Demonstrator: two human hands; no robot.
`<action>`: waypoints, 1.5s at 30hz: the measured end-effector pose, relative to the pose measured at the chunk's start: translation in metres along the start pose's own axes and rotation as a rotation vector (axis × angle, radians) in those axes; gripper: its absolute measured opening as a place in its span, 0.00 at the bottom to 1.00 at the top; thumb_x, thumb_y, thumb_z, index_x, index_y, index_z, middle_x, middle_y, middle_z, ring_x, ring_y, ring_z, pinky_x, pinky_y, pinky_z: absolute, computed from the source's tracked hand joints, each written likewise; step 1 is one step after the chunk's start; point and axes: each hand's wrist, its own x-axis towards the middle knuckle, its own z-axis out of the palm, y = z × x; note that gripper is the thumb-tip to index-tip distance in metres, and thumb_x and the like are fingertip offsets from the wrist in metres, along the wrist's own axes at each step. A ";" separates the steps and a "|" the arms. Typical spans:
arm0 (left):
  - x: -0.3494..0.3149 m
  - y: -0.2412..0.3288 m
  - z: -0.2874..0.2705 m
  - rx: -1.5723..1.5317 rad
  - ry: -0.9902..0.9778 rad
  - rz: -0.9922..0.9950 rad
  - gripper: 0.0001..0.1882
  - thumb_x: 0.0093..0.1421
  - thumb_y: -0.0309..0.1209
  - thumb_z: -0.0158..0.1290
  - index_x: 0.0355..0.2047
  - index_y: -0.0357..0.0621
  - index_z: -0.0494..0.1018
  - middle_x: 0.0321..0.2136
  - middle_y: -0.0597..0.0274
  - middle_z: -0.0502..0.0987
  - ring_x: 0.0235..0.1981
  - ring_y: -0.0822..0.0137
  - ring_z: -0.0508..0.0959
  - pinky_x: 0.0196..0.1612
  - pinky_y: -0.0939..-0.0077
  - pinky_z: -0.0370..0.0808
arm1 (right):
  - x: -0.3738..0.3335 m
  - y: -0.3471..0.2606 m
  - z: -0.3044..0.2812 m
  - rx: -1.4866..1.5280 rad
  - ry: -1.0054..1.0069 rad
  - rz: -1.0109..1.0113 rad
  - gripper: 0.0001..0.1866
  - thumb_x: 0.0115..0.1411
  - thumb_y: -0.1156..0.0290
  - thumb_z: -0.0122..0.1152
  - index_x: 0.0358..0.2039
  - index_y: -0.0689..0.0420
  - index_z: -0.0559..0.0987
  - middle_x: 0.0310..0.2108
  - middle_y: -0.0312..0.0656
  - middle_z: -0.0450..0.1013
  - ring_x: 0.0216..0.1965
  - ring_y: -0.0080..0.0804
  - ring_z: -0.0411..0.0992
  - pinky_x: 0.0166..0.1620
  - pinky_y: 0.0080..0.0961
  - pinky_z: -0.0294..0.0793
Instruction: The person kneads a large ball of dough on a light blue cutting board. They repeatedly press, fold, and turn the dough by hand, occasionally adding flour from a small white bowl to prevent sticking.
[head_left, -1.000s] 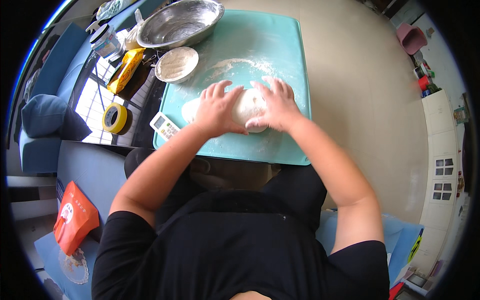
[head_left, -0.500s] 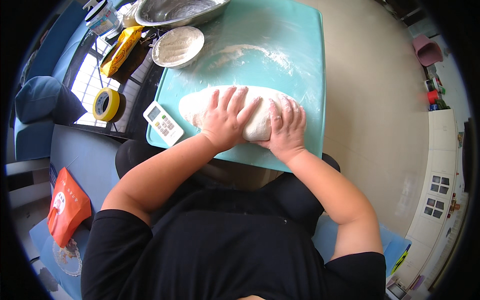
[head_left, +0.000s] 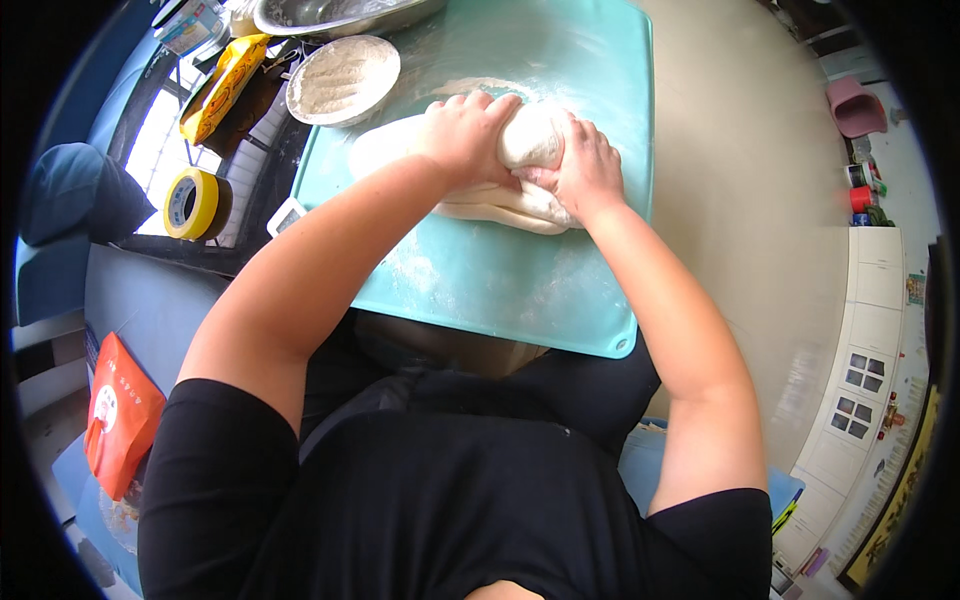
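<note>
White dough point(head_left: 533, 138) is lying on a turquoise board point(head_left: 500, 290), its top bulging between the two hands and a fold running along the near side. The left hand point(head_left: 465, 140) is gripping it from above, fingers curving over the far side; the right hand point(head_left: 590, 170) is cupping the right part, its thumb pressing near the fold. Working this well probably means both palms are pushing evenly, the fingers are staying loose enough not to tear the skin, and floured board is lying under the dough so it is not sticking.

Just beyond the dough's left end, a bowl point(head_left: 372, 112) of flour is sitting close enough to be knocked. A white remote point(head_left: 287, 216) is lying at the board's left edge, partly hidden by the left forearm and likely in its way. Farther out, a yellow tape roll point(head_left: 207, 205) and a yellow packet point(head_left: 225, 90) are resting on the dark table point(head_left: 225, 255).
</note>
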 end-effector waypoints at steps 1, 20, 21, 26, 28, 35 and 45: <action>0.002 0.002 -0.003 -0.025 -0.017 -0.023 0.50 0.30 0.55 0.69 0.56 0.59 0.63 0.47 0.58 0.71 0.49 0.55 0.72 0.50 0.57 0.68 | 0.001 0.001 -0.003 0.032 0.001 0.008 0.51 0.40 0.44 0.71 0.60 0.54 0.60 0.55 0.46 0.64 0.56 0.44 0.62 0.57 0.40 0.61; -0.175 0.011 0.033 -0.133 0.438 0.350 0.37 0.38 0.58 0.61 0.51 0.62 0.72 0.53 0.56 0.67 0.55 0.53 0.66 0.57 0.54 0.58 | -0.080 0.080 0.013 0.451 0.202 -0.153 0.31 0.61 0.57 0.52 0.58 0.66 0.62 0.60 0.54 0.58 0.61 0.52 0.55 0.63 0.44 0.50; -0.175 0.010 0.033 -0.121 0.441 0.354 0.37 0.38 0.58 0.61 0.51 0.62 0.72 0.53 0.56 0.67 0.54 0.53 0.66 0.57 0.54 0.58 | -0.062 0.089 0.024 0.510 0.153 0.001 0.32 0.62 0.56 0.50 0.60 0.66 0.60 0.62 0.55 0.56 0.63 0.52 0.53 0.65 0.43 0.47; -0.172 0.012 0.037 -0.137 0.450 0.354 0.37 0.41 0.57 0.61 0.52 0.63 0.70 0.52 0.57 0.67 0.53 0.54 0.67 0.56 0.54 0.57 | 0.035 0.098 0.065 -0.149 0.016 -0.112 0.38 0.65 0.50 0.40 0.65 0.65 0.50 0.67 0.53 0.45 0.69 0.47 0.41 0.68 0.38 0.40; -0.173 0.011 0.037 -0.152 0.461 0.371 0.36 0.43 0.56 0.60 0.53 0.63 0.69 0.53 0.55 0.68 0.54 0.54 0.67 0.55 0.53 0.57 | 0.080 0.075 0.079 -0.141 0.025 -0.192 0.37 0.65 0.50 0.40 0.64 0.65 0.51 0.67 0.53 0.46 0.68 0.47 0.43 0.68 0.38 0.41; -0.174 0.012 0.050 -0.177 0.427 0.357 0.35 0.47 0.55 0.57 0.56 0.66 0.66 0.56 0.57 0.65 0.58 0.56 0.65 0.58 0.52 0.55 | 0.150 -0.037 0.085 0.071 -0.176 -0.636 0.30 0.64 0.54 0.41 0.60 0.63 0.61 0.62 0.54 0.56 0.65 0.48 0.50 0.66 0.39 0.46; -0.171 0.011 0.050 -0.178 0.474 0.369 0.37 0.41 0.51 0.60 0.54 0.62 0.67 0.55 0.56 0.67 0.56 0.55 0.66 0.55 0.52 0.58 | 0.042 -0.025 0.030 0.836 -1.026 -0.447 0.22 0.69 0.62 0.36 0.56 0.61 0.70 0.59 0.47 0.64 0.62 0.34 0.57 0.65 0.30 0.49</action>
